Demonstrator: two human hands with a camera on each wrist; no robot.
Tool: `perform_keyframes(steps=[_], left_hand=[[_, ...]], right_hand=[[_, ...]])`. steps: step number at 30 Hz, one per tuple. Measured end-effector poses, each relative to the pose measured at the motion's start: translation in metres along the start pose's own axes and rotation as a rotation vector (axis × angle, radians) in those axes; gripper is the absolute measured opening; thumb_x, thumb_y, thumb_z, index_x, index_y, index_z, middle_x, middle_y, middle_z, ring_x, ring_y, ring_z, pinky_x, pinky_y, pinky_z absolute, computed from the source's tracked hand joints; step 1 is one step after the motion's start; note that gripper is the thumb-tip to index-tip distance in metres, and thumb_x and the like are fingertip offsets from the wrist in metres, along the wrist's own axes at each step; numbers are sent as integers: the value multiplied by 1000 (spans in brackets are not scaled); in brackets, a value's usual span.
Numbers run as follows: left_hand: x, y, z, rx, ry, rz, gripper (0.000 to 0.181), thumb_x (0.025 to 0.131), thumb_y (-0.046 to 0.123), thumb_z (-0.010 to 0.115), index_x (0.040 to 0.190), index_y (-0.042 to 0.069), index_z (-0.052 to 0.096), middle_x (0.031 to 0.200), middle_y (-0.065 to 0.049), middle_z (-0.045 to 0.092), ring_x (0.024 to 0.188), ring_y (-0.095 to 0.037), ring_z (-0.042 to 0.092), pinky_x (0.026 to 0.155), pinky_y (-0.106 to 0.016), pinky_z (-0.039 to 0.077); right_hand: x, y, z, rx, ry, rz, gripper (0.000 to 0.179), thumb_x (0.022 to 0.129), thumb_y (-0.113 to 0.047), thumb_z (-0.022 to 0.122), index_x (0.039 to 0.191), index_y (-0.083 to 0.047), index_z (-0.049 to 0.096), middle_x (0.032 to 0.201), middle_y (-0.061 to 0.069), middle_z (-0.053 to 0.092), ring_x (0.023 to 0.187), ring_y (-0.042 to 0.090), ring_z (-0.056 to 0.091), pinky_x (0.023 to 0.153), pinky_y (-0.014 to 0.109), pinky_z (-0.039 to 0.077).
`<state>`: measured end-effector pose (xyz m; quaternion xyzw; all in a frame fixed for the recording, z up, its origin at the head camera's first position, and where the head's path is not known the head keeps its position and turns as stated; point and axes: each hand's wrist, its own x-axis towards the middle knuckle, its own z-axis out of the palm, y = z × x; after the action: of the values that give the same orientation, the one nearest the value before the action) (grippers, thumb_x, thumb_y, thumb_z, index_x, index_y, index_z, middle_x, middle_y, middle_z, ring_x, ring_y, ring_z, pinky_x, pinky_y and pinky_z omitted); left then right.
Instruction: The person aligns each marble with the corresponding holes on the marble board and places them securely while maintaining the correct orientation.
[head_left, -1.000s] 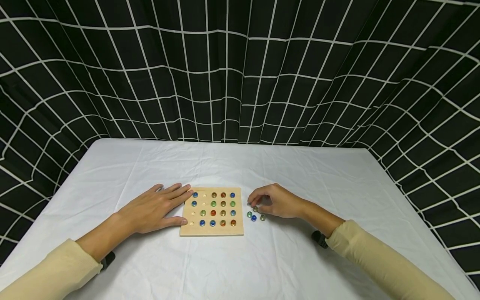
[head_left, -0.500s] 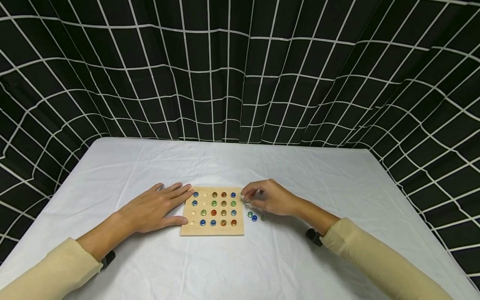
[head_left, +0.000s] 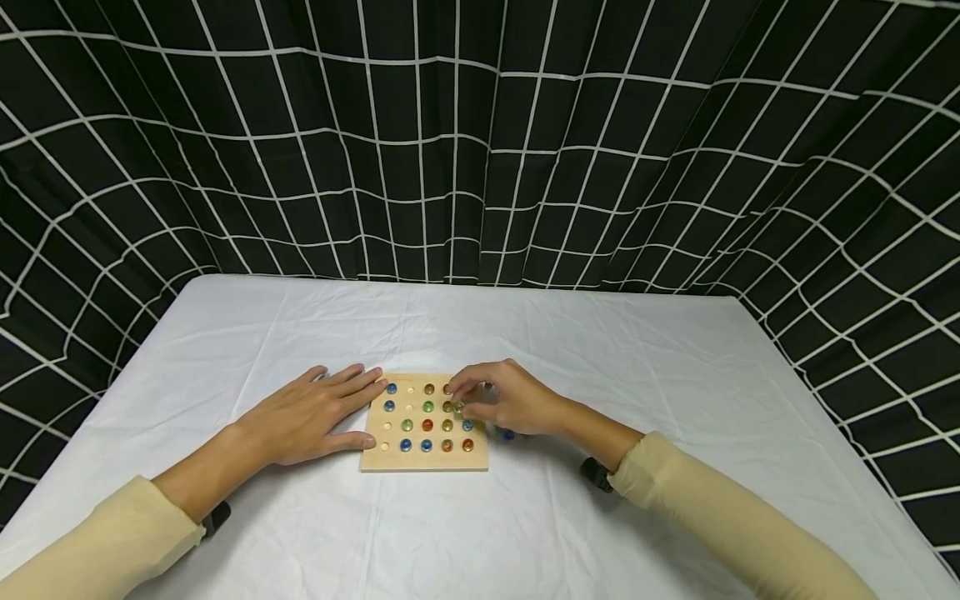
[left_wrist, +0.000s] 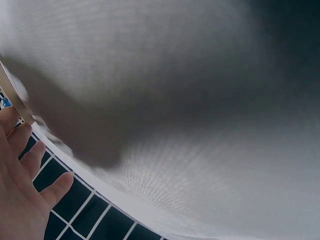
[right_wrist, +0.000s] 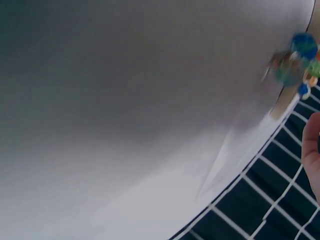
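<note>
A wooden board (head_left: 423,463) with rows of round hollows lies on the table, many of them filled with blue, green, amber and red marbles. My left hand (head_left: 318,417) lies spread, fingertips and thumb on the board's left edge; the left wrist view catches its fingers (left_wrist: 31,155) by that edge. Over the board's right side, my right hand (head_left: 517,398) pinches a clear greenish marble (head_left: 458,407) between thumb and fingertips. It covers the marbles at the upper right. Bare hollows show in the two left columns.
Just right of the board, a loose blue marble (head_left: 508,435) sits on the white tablecloth (head_left: 450,533), partly under the right hand. Blurred marbles (right_wrist: 290,67) appear in the right wrist view. A black gridded curtain (head_left: 480,150) hangs behind the table.
My right hand has picked a marble from the small group beside the board and carried it left, over the board's right columns. The left hand keeps its place.
</note>
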<state>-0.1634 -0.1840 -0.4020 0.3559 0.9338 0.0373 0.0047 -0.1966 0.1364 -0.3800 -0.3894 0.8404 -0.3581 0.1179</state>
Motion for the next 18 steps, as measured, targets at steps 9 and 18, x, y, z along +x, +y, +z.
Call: perform_keyframes(steps=[9, 18], left_hand=[[0, -2, 1, 4, 4, 10, 80, 96, 70, 42, 156, 18, 35, 159, -2, 36, 145, -29, 35, 109, -61, 32], [-1, -2, 1, -3, 11, 8, 81, 95, 70, 43, 156, 18, 36, 159, -2, 36, 145, -29, 35, 109, -62, 32]], right_hand=[[15, -14, 15, 36, -22, -59, 26, 87, 0, 75, 112, -4, 69, 97, -1, 74, 90, 6, 66, 82, 34, 55], [27, -26, 27, 54, -89, -48, 26, 89, -3, 74, 115, -5, 69, 100, -2, 73, 93, 6, 66, 85, 31, 55]])
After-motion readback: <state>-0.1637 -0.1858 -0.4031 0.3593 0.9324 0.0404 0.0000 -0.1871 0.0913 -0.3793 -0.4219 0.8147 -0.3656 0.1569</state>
